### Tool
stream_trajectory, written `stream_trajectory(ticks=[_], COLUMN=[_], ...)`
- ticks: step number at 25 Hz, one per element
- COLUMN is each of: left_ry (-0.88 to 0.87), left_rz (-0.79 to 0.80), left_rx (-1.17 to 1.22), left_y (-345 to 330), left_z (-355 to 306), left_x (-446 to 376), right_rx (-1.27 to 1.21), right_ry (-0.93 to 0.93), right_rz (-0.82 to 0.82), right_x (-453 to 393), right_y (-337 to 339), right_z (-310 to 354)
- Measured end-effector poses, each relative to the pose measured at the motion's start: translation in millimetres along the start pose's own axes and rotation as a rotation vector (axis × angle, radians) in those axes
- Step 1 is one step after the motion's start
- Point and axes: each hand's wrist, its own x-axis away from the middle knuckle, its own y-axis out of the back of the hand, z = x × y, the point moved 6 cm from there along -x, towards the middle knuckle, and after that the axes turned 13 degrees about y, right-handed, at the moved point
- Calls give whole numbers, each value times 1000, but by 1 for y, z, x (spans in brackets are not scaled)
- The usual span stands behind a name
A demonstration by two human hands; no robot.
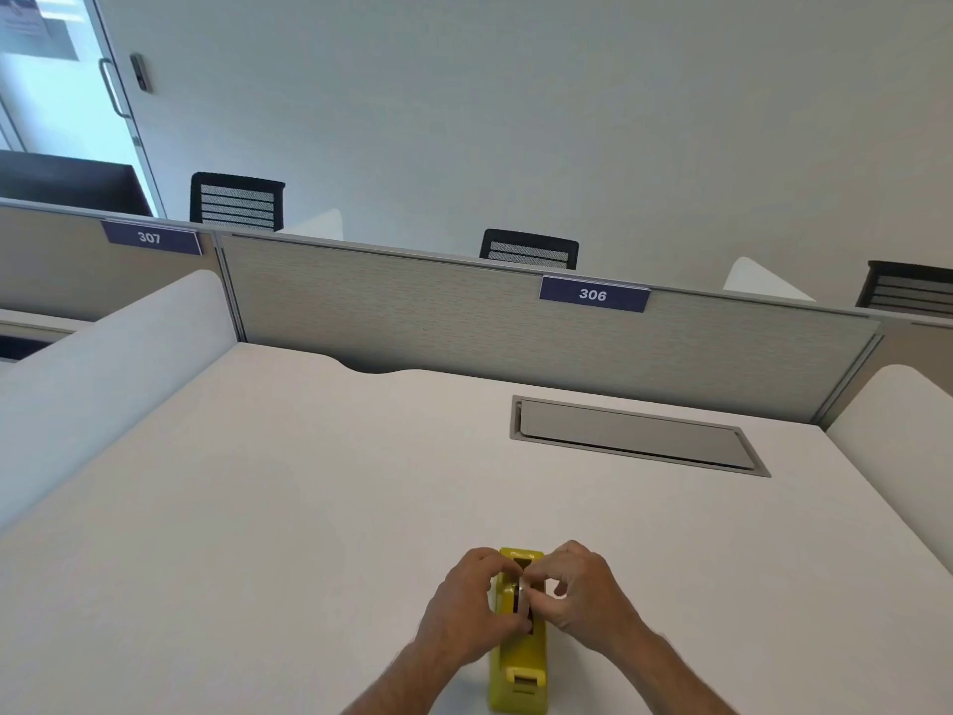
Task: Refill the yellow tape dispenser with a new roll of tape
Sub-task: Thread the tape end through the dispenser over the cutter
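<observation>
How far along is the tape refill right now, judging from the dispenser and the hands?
Done: the yellow plastic tape dispenser sits lengthwise on the white desk. In hand: the left hand and right hand both pinch something small and pale, which may be the roll, over its middle cavity; whether it is seated is hidden. Left: seating it, then threading tape to the cutter end nearest the camera.

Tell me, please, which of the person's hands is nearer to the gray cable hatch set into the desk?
The right hand is nearer. It sits on the right side of the yellow tape dispenser, below the gray cable hatch. The left hand is on the dispenser's left side, farther away.
</observation>
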Motion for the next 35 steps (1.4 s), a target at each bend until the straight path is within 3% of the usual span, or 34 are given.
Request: stream_trajectory(ticks=[5,24,35], left_ry=[6,-41,18], left_rz=[-8,-32,-11], left_rx=[3,-10,-45], left_y=[1,2,-1], left_z=[0,-3,0], left_x=[0,0,-2], right_rx=[61,97,64], right_ry=[63,84,68], right_rz=[68,81,73], right_x=[0,-4,-5], right_y=[-5,-3,2], right_z=[2,3,3])
